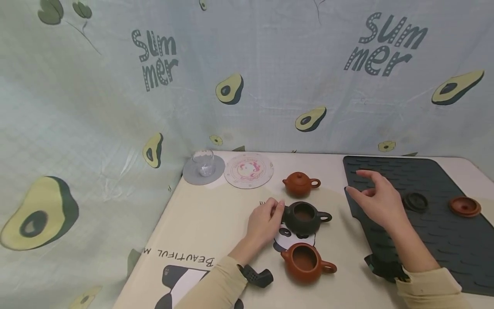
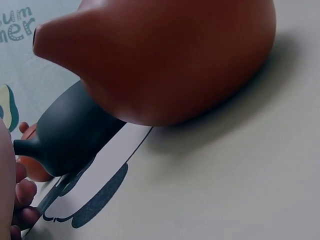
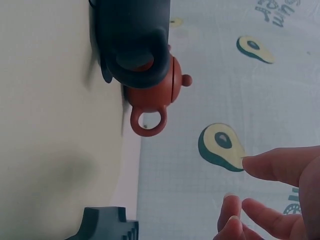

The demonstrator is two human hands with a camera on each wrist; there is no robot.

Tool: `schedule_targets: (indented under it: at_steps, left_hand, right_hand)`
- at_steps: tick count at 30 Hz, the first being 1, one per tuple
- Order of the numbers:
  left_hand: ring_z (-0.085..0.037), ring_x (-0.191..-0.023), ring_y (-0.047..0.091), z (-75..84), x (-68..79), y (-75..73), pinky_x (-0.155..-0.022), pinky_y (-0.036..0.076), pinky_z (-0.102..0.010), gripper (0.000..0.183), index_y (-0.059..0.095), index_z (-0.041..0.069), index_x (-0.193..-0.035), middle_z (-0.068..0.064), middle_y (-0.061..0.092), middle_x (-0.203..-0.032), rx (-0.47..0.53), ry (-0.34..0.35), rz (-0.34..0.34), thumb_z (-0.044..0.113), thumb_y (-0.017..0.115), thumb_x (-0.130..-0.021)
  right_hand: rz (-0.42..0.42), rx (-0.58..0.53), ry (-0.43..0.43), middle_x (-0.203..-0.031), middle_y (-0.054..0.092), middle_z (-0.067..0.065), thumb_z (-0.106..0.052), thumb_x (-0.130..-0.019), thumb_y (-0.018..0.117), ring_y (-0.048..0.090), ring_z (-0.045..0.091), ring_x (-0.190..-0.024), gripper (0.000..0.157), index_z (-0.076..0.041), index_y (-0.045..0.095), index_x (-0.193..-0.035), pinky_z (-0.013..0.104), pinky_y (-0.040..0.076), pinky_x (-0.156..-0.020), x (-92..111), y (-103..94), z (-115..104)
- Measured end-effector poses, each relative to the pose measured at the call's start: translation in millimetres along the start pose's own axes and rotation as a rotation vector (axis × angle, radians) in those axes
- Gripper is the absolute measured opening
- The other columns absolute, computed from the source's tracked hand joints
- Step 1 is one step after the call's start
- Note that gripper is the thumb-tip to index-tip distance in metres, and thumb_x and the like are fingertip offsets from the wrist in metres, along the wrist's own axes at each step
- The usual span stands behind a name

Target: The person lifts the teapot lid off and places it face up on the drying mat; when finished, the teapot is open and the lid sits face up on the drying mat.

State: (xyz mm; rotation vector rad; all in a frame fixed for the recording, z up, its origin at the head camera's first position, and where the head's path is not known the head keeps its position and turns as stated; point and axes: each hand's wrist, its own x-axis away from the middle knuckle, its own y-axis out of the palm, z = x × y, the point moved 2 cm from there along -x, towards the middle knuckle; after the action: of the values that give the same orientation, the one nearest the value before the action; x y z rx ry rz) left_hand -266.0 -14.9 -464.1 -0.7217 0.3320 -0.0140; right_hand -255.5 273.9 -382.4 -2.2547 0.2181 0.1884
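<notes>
My left hand (image 1: 265, 221) is at the spout of a lidless black teapot (image 1: 302, 218), its curled fingers gripping there; the spout tip is hidden behind the hand in the left wrist view. This teapot stands upright on the pale table mat, its handle to the right. A lidless reddish-brown teapot (image 1: 304, 262) sits nearer me, looming large in the left wrist view. Behind the black one stands a smaller lidded orange-brown teapot (image 1: 299, 184). Above the dark tray's left edge hovers my right hand (image 1: 378, 199), thumb and fingers spread apart and holding nothing.
On the dark ridged tray (image 1: 436, 253) lie a black lid (image 1: 415, 201) and a reddish-brown lid (image 1: 465, 206). A clear glass cup (image 1: 203, 163) stands on a grey coaster (image 1: 189, 174) at the back left, beside a pink-patterned round coaster (image 1: 248, 171). A printed curtain hangs behind.
</notes>
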Motion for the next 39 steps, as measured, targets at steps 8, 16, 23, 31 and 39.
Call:
schedule_targets:
  at_steps: [8, 16, 23, 31, 39]
  left_hand:
    - [-0.014, -0.071, 0.052, 0.6, 0.4, -0.5, -0.067, 0.039, -0.03, 0.034, 0.063, 0.019, -0.093, 0.008, 0.052, -0.071, 0.015, -0.026, -0.006, 0.044, 0.045, -0.107]
    - [-0.013, -0.067, 0.049, -0.3, -0.2, -4.4, -0.063, 0.037, -0.029, 0.027, 0.057, 0.018, -0.098, 0.007, 0.05, -0.071, 0.044, -0.012, 0.026, 0.042, 0.048, -0.106]
    - [-0.01, -0.066, 0.05, -0.8, -2.0, 0.8, -0.064, 0.038, -0.027, 0.03, 0.056, 0.019, -0.098, 0.01, 0.052, -0.07, 0.051, -0.001, -0.006, 0.045, 0.045, -0.107]
    - [-0.011, -0.072, 0.052, 2.1, -4.0, 0.2, -0.067, 0.04, -0.028, 0.032, 0.061, 0.018, -0.101, 0.009, 0.054, -0.074, 0.035, -0.004, -0.022, 0.045, 0.046, -0.107]
    - [-0.011, -0.071, 0.05, 0.5, -1.9, -1.8, -0.066, 0.039, -0.028, 0.03, 0.06, 0.018, -0.099, 0.008, 0.052, -0.073, 0.04, -0.04, -0.022, 0.044, 0.047, -0.107]
  right_hand:
    - [-0.008, 0.006, -0.011, -0.115, 0.055, 0.023, -0.038, -0.1, 0.066, 0.063, 0.031, -0.085, 0.065, -0.003, 0.044, -0.15, 0.037, 0.045, -0.061, -0.6, 2.9, -0.8]
    - [-0.009, -0.004, -0.019, -0.12, 0.054, 0.024, -0.039, -0.1, 0.066, 0.063, 0.032, -0.089, 0.065, -0.004, 0.045, -0.15, 0.038, 0.046, -0.063, -2.1, 4.8, -4.9]
    - [-0.034, 0.007, -0.008, -0.115, 0.057, 0.025, -0.042, -0.099, 0.066, 0.063, 0.033, -0.09, 0.067, -0.003, 0.045, -0.15, 0.04, 0.047, -0.063, -1.3, 6.2, -0.2]
    - [-0.058, 0.003, -0.025, -0.125, 0.056, 0.025, -0.045, -0.099, 0.064, 0.065, 0.036, -0.095, 0.067, -0.005, 0.045, -0.15, 0.043, 0.05, -0.065, 2.4, 7.5, -2.5]
    - [-0.092, 0.009, -0.047, -0.116, 0.06, 0.025, -0.045, -0.099, 0.066, 0.066, 0.034, -0.091, 0.069, -0.005, 0.044, -0.15, 0.041, 0.049, -0.063, 0.0, 10.0, -6.4]
